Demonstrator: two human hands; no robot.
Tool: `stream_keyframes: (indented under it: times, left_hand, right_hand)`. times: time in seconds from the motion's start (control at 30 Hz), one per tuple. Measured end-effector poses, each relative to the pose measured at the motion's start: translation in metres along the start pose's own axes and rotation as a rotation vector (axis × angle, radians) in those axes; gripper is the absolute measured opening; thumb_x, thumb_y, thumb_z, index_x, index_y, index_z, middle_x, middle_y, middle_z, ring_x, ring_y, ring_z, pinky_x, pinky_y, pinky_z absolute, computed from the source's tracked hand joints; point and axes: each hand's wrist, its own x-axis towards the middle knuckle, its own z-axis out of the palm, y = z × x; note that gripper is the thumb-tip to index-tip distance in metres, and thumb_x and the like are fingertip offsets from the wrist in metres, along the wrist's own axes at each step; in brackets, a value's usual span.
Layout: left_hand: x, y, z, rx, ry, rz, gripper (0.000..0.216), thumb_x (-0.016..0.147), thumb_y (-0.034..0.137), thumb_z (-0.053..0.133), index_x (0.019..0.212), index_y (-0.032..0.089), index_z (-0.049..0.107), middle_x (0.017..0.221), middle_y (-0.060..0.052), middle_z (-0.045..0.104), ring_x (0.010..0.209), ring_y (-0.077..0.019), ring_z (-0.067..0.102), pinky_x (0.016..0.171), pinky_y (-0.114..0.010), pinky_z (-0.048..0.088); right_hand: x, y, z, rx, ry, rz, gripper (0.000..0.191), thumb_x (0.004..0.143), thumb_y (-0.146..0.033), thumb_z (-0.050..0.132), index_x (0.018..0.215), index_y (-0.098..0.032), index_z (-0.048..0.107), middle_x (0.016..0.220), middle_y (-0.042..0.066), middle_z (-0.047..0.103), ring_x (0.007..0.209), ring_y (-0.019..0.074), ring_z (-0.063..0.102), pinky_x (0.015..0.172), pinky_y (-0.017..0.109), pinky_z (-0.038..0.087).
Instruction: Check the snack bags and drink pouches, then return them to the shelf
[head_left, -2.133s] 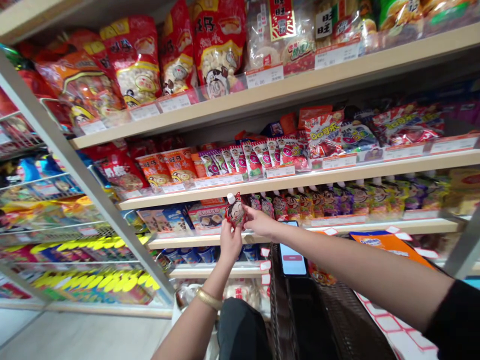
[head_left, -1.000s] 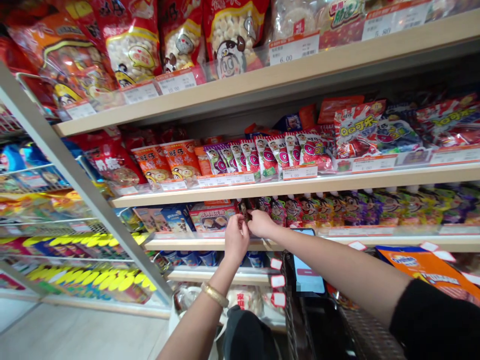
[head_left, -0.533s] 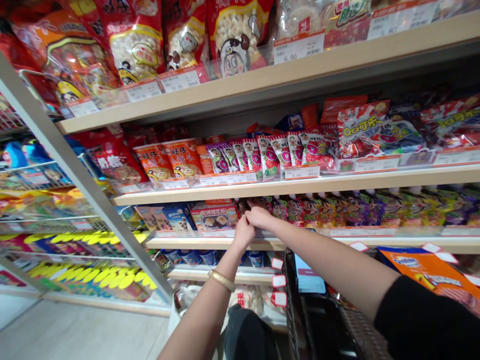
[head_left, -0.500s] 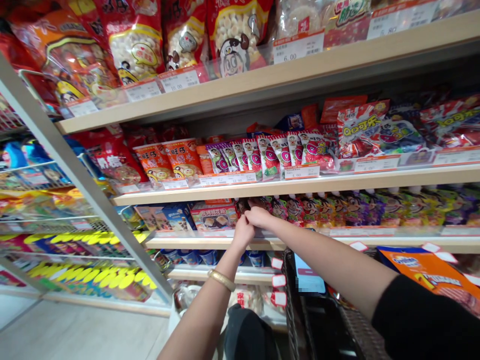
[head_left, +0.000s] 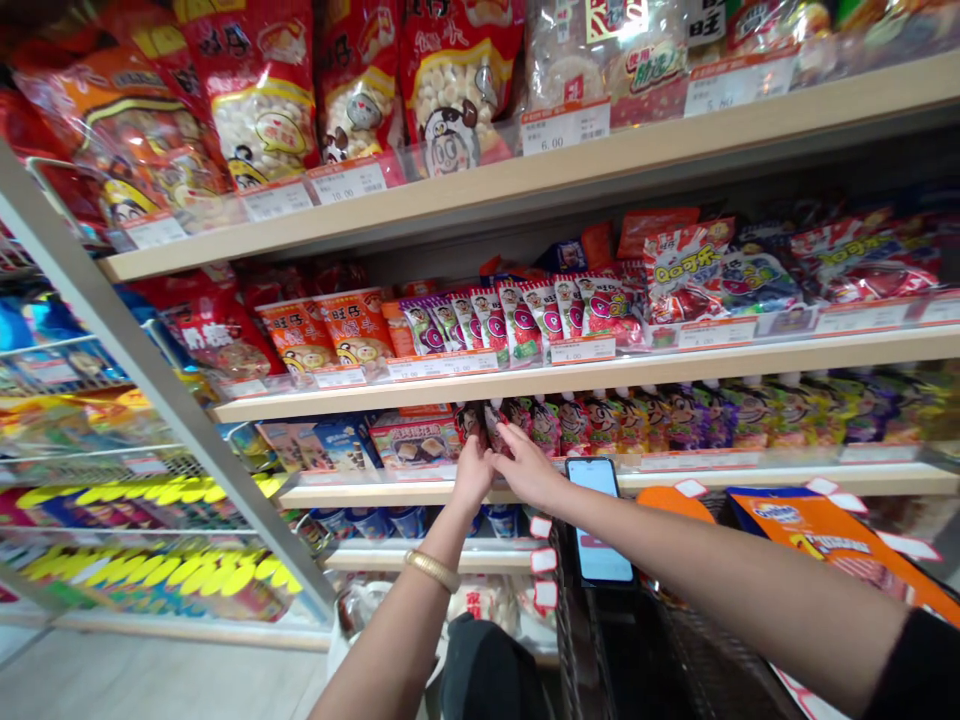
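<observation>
Pouches (head_left: 574, 426) are lined up on a shelf (head_left: 375, 494), with boxes (head_left: 412, 442) placed to their left. Bags (head_left: 519, 322) are set on the shelf above (head_left: 405, 392), cups (head_left: 409, 523) on the shelf below (head_left: 427, 559). A phone (head_left: 597, 545) is rested at the basket's (head_left: 568, 630) far end, right of the hands (head_left: 529, 472).

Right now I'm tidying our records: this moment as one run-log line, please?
left hand: at spouted pouches | right hand: close beside, same row | grip: unclear | phone: lit, partly behind right forearm

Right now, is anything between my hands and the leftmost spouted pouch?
Nothing visible: your left hand covers the lower front of the leftmost pouch, and your right hand is beside it. Contact is unclear.
</observation>
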Motion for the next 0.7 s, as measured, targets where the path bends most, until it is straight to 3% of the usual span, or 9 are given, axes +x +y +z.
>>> stream_keyframes:
  times: [0.27,0.33,0.43,0.57,0.7]
  left_hand:
    - [-0.039,0.033,0.003,-0.120,-0.187,0.004,0.082,0.059,0.029,0.082,0.132,0.019,0.046,0.138,-0.013,0.056,0.128,-0.0264,0.054,0.108,-0.037,0.043]
    - [-0.053,0.051,0.008,-0.080,-0.202,0.006,0.080,0.058,0.030,0.083,0.129,0.019,0.048,0.132,-0.013,0.060,0.121,-0.0261,0.059,0.101,-0.035,0.049]
    - [-0.072,0.081,0.021,0.019,-0.194,0.007,0.059,0.062,0.029,0.081,0.114,0.017,0.057,0.113,-0.009,0.070,0.101,-0.0234,0.068,0.088,-0.034,0.055]
    - [-0.093,0.115,0.058,-0.020,-0.158,-0.028,0.052,0.055,0.023,0.086,0.101,0.015,0.063,0.100,-0.008,0.075,0.092,-0.0220,0.070,0.087,-0.034,0.055]
    - [-0.110,0.135,0.116,-0.190,-0.161,-0.123,0.054,0.058,0.029,0.087,0.104,0.014,0.065,0.105,-0.011,0.075,0.094,-0.0234,0.071,0.087,-0.036,0.055]
  right_hand:
    - [-0.063,0.000,-0.036,0.297,-0.034,-0.197,0.063,0.084,-0.024,0.057,0.145,-0.027,0.046,0.156,0.005,0.040,0.147,0.0234,0.028,0.121,0.045,0.019]
    - [-0.083,-0.007,-0.050,0.337,-0.064,-0.213,0.061,0.086,-0.029,0.058,0.145,-0.026,0.046,0.156,0.007,0.039,0.147,0.0245,0.029,0.120,0.046,0.020]
    - [-0.105,-0.017,-0.078,0.346,-0.048,-0.225,0.052,0.087,-0.036,0.059,0.138,-0.026,0.055,0.152,0.008,0.044,0.145,0.0260,0.033,0.119,0.048,0.021]
    - [-0.124,-0.021,-0.120,0.415,0.033,-0.256,0.044,0.086,-0.042,0.061,0.127,-0.029,0.065,0.142,0.006,0.056,0.139,0.0260,0.043,0.118,0.048,0.025]
    - [-0.135,-0.005,-0.148,0.660,0.206,-0.213,0.072,0.079,-0.041,0.071,0.145,-0.033,0.044,0.145,0.007,0.053,0.135,0.0236,0.047,0.113,0.044,0.035]
